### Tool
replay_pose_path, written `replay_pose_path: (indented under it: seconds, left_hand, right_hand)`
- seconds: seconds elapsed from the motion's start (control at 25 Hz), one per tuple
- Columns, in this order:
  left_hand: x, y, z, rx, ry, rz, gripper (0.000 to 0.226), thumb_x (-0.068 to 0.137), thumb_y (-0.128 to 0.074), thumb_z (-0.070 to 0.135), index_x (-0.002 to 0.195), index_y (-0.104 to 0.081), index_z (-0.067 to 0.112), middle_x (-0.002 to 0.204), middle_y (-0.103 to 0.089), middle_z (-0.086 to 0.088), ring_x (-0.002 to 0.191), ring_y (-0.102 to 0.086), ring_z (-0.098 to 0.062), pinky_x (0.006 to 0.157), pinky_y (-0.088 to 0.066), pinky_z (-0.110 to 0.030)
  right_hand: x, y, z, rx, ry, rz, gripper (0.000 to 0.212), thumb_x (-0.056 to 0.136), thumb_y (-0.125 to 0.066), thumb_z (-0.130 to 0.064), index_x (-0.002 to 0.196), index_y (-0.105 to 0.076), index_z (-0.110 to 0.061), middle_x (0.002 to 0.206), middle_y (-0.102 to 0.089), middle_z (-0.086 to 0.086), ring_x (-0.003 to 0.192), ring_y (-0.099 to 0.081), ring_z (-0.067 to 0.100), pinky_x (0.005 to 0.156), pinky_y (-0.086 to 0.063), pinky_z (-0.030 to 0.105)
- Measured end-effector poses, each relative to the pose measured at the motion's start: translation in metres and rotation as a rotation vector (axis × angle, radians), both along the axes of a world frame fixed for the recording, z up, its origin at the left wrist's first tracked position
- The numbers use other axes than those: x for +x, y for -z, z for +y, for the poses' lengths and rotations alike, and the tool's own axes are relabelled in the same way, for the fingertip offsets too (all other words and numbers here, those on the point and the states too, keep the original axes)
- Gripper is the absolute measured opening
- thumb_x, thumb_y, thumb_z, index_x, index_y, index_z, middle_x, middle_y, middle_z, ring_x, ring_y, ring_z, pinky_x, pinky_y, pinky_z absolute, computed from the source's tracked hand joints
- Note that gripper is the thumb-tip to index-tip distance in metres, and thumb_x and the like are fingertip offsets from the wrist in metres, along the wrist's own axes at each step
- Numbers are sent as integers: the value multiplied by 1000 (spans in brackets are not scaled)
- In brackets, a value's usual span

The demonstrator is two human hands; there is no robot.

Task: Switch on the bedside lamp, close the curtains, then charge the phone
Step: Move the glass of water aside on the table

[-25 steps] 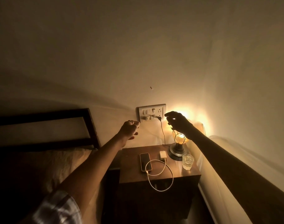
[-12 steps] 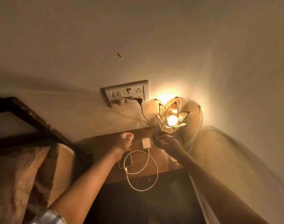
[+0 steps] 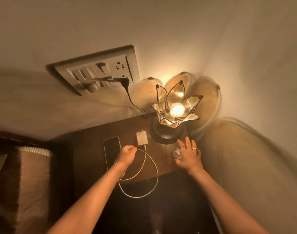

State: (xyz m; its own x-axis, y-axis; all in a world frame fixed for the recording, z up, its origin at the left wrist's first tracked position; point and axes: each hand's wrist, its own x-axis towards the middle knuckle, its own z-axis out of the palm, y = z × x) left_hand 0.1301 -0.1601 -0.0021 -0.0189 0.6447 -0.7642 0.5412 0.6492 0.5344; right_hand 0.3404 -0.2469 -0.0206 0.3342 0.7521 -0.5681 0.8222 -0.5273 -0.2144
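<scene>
The bedside lamp (image 3: 175,110) is lit, with glass petals around its bulb, and stands at the back right of the wooden nightstand (image 3: 88,149). A dark phone (image 3: 111,147) lies flat on the nightstand beside a white charger adapter (image 3: 141,139). The white cable (image 3: 155,173) loops off the front edge. My left hand (image 3: 125,155) hovers over the phone with fingers curled. Its fingertips are right by the cable, and I cannot tell whether they pinch it. My right hand (image 3: 189,155) is spread open below the lamp base, over a glass.
A switch and socket panel (image 3: 97,71) is on the wall above, with the lamp's black plug (image 3: 125,81) in it. A drinking glass (image 3: 176,152) stands partly under my right hand. The bed and pillow (image 3: 24,179) are at left. A pale curtain (image 3: 242,157) hangs at right.
The view has moved closer and tilted down onto the nightstand. My left hand dropped from the switch panel to the phone. My right hand left the lamp and spread over the glass.
</scene>
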Motion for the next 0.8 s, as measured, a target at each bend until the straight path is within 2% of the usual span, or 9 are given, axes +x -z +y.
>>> replay_pose_path:
  seconds: [0.12,0.2,0.36,0.48,0.64,0.8]
  left_hand:
    - [-4,20,4,-53,-58,-20,30,95,-44,26,120,-55,13,89,-58,3,92,-56,-18,79,-46,-32]
    - [-9,27,8,-64,-114,-25,29,95,-44,25,119,-55,13,95,-58,-1,94,-55,-20,81,-45,-34]
    - [-29,39,7,-89,-168,9,30,95,-44,23,121,-54,12,109,-57,-5,100,-57,-22,87,-47,-36]
    - [-42,41,1,-100,-203,15,30,95,-44,22,121,-55,10,106,-57,-6,96,-57,-22,78,-45,-32]
    - [-65,26,-4,-111,-267,17,32,96,-44,22,123,-54,10,118,-58,-7,107,-59,-26,81,-45,-33]
    - [-91,-2,-1,-57,-321,-1,31,96,-44,23,122,-54,10,119,-60,-9,101,-58,-23,80,-44,-32]
  right_hand:
    - [4,21,4,-80,10,32,91,84,-64,-28,149,-1,-31,158,19,7,145,13,37,114,-14,59]
    - [2,33,5,-90,44,60,91,84,-64,-21,149,0,-33,158,19,8,145,11,40,112,-18,61]
    - [-2,48,8,20,74,-26,80,85,-59,-11,148,-14,-29,157,-2,13,141,-9,44,108,-34,53]
    - [1,48,12,34,60,-58,75,83,-62,-13,145,-23,-28,150,-14,12,134,-20,43,100,-44,51]
    - [-13,36,15,-15,8,-8,73,82,-63,-21,143,-25,-30,148,-16,10,132,-21,40,96,-47,50]
    - [-47,14,20,-31,-58,30,76,79,-65,-25,143,-24,-33,148,-18,8,133,-23,39,94,-49,49]
